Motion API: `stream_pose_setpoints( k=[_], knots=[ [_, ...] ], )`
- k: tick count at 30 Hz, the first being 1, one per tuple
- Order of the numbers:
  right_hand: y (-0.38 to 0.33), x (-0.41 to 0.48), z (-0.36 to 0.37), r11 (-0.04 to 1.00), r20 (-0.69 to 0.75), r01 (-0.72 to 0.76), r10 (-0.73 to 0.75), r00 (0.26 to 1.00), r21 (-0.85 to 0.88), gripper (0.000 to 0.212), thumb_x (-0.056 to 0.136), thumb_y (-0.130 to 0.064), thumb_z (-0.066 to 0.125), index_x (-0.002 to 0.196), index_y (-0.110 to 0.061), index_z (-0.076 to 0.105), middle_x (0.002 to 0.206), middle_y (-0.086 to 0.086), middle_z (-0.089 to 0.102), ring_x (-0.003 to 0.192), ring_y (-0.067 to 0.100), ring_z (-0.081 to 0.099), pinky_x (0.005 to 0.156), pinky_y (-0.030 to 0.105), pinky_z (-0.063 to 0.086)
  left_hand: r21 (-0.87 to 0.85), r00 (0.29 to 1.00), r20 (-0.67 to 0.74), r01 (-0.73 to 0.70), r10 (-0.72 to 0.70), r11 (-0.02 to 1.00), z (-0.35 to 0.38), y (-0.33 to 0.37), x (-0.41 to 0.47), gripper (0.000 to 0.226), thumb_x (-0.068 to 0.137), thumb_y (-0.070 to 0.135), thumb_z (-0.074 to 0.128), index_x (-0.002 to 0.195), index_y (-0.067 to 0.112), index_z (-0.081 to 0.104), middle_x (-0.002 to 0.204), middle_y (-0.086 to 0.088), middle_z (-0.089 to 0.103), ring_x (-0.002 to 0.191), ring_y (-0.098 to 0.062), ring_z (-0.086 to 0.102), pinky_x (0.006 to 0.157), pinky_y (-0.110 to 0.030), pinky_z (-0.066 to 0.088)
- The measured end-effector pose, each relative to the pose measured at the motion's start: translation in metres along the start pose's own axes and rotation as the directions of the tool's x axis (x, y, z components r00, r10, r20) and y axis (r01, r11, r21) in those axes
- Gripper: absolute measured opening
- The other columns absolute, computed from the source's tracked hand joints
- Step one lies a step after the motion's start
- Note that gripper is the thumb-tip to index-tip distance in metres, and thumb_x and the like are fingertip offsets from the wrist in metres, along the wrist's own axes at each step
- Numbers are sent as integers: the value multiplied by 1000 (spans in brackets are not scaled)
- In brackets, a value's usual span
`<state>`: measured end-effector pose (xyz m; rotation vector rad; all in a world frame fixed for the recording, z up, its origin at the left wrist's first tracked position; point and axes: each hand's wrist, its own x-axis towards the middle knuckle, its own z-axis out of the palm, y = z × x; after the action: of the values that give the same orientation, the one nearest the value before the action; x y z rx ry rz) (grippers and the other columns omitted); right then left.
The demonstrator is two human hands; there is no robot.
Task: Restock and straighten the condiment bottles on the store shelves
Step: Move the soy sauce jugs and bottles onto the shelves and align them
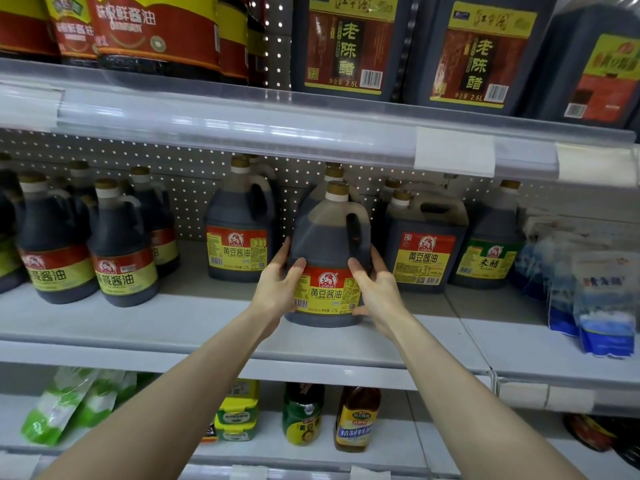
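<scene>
- I see the soy sauce jug [323,237] upright near the front of the middle shelf [194,327], label facing me, handle on its right.
- My left hand [277,289] grasps its left side, thumb on the label.
- My right hand [377,289] grasps the right side, thumb beside the handle.
- Matching jugs stand farther back, one left [237,233], one right [424,251].
- Blue bags [599,306] sit at the shelf's right end.

There is bare shelf [194,317] left of the big jug [325,244], between it and the next jug [239,233]. A hand could pass there. On the right another jug [426,251] stands near, so that gap is thin. The top shelf [242,116] hangs low over the caps.
</scene>
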<state>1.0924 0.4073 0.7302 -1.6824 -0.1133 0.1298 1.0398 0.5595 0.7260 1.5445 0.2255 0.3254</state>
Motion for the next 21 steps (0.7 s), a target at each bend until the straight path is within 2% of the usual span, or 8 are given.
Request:
stream_pose_setpoints(
  k=[4,10,17,21],
  knots=[
    [1,4,1,1000,-1,6,-6,1000,5,64,97,-37,53,151,-38,20,114,-4,54,83,6,56,59,28,51,-2,1000,-3,-13,13,1000,0,-1,4,56,101,24,45,151,34,21,109,10,60,87,-3,62,54,-16,53],
    [1,7,1,1000,-5,2,-2,1000,17,63,97,-37,53,151,-39,21,121,-2,54,83,6,55,56,27,50,-14,1000,-4,-13,13,1000,1,-1,8,57,101,25,46,151,35,21,120,3,59,89,-5,63,58,-20,54],
    [0,11,2,1000,-12,6,-6,1000,14,63,96,-37,54,150,-40,22,140,4,50,99,17,53,57,26,50,-41,1000,-10,-7,6,999,2,-3,14,56,101,25,47,150,35,23,109,10,60,88,-5,63,65,-26,55],
    [0,14,1,1000,-12,11,-11,1000,9,63,97,-35,54,151,-38,22,140,4,49,92,15,52,59,27,50,-53,1000,-14,-2,1,999,3,-3,17,55,101,25,47,150,36,24,118,5,58,90,-6,62,70,-30,55]
  ],
)
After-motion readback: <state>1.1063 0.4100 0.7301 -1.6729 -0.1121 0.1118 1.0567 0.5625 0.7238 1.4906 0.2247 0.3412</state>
